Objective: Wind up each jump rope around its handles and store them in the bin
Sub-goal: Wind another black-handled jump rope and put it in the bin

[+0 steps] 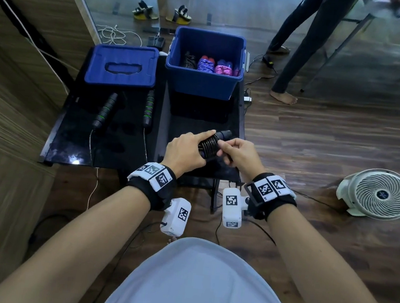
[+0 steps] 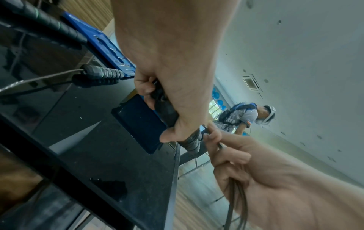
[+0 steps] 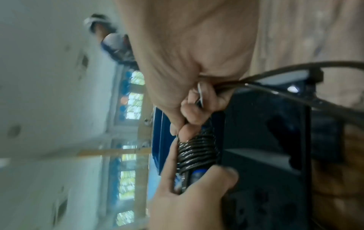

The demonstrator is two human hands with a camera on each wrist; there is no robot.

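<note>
My left hand (image 1: 186,149) grips a pair of dark jump rope handles (image 1: 214,141) with black cord coiled round them, held over the black table (image 1: 109,140). My right hand (image 1: 237,153) pinches the loose cord (image 3: 295,93) right beside the coil (image 3: 197,151); the cord runs through its curled fingers (image 2: 234,163). A second jump rope with black, green-ringed handles (image 1: 105,112) lies unwound on the table's left half. The open blue bin (image 1: 204,63) stands at the back and holds several wound ropes, black, blue and pink (image 1: 222,69).
The bin's blue lid (image 1: 122,66) lies at the table's back left. A white floor fan (image 1: 380,193) stands to the right on the wooden floor. Another person's legs (image 1: 297,50) are behind the bin at the right. Cables trail on the floor.
</note>
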